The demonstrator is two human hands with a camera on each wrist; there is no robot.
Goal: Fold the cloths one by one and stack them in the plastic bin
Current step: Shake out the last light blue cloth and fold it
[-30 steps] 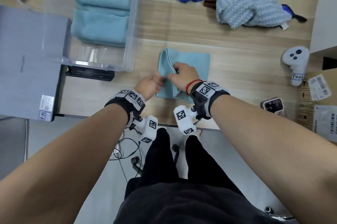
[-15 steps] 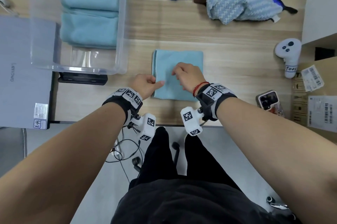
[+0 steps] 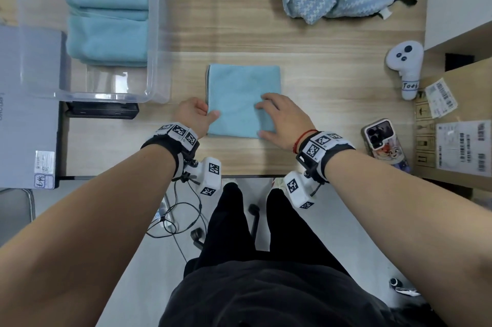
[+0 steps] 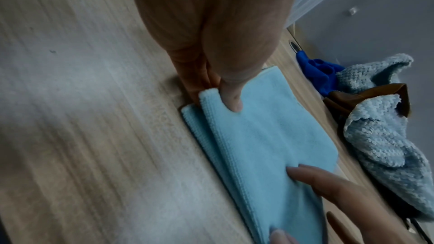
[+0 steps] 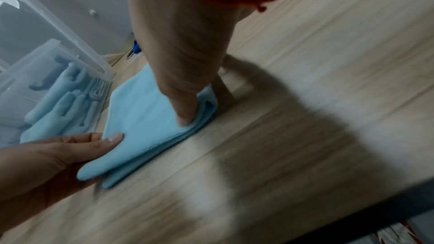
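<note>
On the wooden desk the folded cloth lies just right of the bin. The left hand pinches its near left edge, thumb on top. The right hand presses it with spread fingers. It looks light and limp, so the layers may slide; better to grip both side edges.

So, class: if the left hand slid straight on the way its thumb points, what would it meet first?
Probably the right hand, resting on the far side of the folded cloth that the left hand pinches; depth is unclear.
</note>
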